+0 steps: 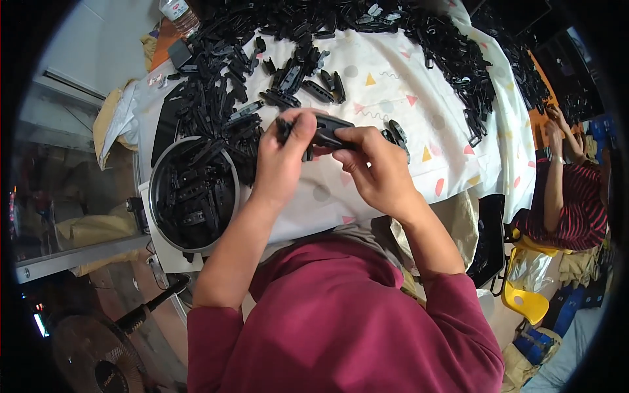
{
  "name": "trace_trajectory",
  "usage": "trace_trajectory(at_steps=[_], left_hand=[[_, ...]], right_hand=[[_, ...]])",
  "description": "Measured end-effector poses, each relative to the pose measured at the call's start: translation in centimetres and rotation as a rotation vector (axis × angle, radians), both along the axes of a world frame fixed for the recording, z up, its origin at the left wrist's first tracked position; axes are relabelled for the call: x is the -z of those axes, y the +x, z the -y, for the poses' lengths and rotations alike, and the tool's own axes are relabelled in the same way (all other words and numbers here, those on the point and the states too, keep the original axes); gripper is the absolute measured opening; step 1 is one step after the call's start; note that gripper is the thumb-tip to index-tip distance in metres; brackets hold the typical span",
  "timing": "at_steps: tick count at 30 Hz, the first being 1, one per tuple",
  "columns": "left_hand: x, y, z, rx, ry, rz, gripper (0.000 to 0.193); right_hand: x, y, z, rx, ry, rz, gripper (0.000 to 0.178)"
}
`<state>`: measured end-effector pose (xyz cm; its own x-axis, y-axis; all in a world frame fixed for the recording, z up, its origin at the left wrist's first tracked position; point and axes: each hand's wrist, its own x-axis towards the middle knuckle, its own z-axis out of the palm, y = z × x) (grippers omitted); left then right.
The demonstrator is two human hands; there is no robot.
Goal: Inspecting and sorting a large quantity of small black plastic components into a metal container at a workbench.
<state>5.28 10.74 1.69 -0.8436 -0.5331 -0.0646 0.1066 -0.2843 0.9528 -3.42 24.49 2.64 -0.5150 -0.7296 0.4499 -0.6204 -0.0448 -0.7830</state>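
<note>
My left hand [280, 160] and my right hand [381, 171] are both closed on a long black plastic part [335, 124], held above the patterned white cloth [386, 65]. The fingers of my left hand also wrap round a smaller dark piece at its left end; whether it is separate, I cannot tell. My right thumb and fingers pinch the near right end. Just right of my right hand lie a few black parts [397, 133]. Beyond my hands rests a loose group of similar parts [291, 78]. Left of my left forearm stands a round tub [152, 200] holding many more.
Heaps of black parts [219, 85] spread over the table's left, far and right sides. A clear bottle [178, 12] stands far left. On the floor side are a fan [98, 354] at lower left and a yellow chair [526, 304] at right. Another person [570, 203] sits at far right.
</note>
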Motion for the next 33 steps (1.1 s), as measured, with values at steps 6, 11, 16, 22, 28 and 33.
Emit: trace_trajectory(at_steps=[6,11,16,22,28,33], left_hand=[[0.3,1.5,-0.5,-0.009,-0.526,-0.280,0.052],[0.6,1.5,-0.2,-0.062,-0.842,-0.338,0.035],[0.9,1.8,-0.2,0.142,-0.440,-0.022,0.031],[3.1,-3.9,1.2,-0.062,0.087,-0.092,0.012],[5.0,-9.2,7.0,0.101,-1.814,0.452,0.014],[2.6,-9.5,5.6,0.191,-1.698,0.517,0.010]], right_hand=[[0.6,1.2,-0.3,0.052,-0.078,0.298,0.025],[0.6,1.2,0.2,0.227,-0.053,0.036,0.035],[3.4,1.4,-0.8,0.134,0.025,0.068,0.032],[4.4,-0.3,-1.5,0.306,0.154,0.000,0.036],[5.4,-4.5,-3.6,0.542,0.665,-0.236,0.023],[6.7,-5.3,-3.3,0.561,0.706,-0.566,0.022]])
